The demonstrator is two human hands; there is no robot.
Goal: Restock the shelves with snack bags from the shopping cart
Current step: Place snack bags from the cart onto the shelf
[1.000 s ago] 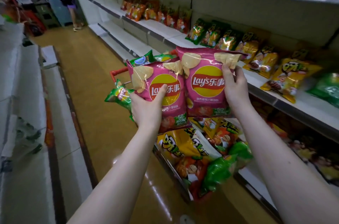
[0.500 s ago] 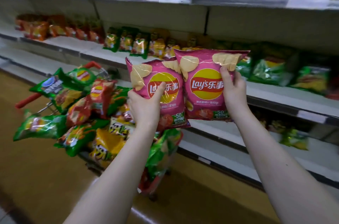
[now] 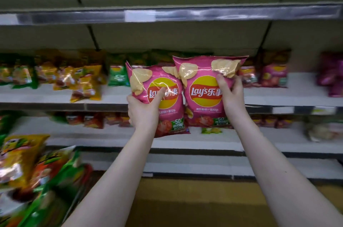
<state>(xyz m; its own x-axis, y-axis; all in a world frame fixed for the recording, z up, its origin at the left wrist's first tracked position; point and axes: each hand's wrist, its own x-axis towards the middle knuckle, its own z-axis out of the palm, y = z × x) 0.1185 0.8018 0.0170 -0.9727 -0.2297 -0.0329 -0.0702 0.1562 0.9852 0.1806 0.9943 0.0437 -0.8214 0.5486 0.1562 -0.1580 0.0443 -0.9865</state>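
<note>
I hold two pink Lay's chip bags upright in front of the shelves. My left hand grips the left pink bag by its lower left side, thumb across the logo. My right hand grips the right pink bag by its right edge. The two bags overlap slightly in the middle. The shopping cart, heaped with green, yellow and red snack bags, is at the lower left. Behind the bags runs the middle shelf, where more pink bags stand to the right.
Yellow and green snack bags line the middle shelf at left, purple bags at far right. A lower shelf holds red bags and pale packs. The top shelf edge runs overhead. Brown floor lies below.
My view has swung right to face the shelves squarely. The cart has slid to the lower left edge. Both hands keep their grip on the pink bags, raised before the middle shelf.
</note>
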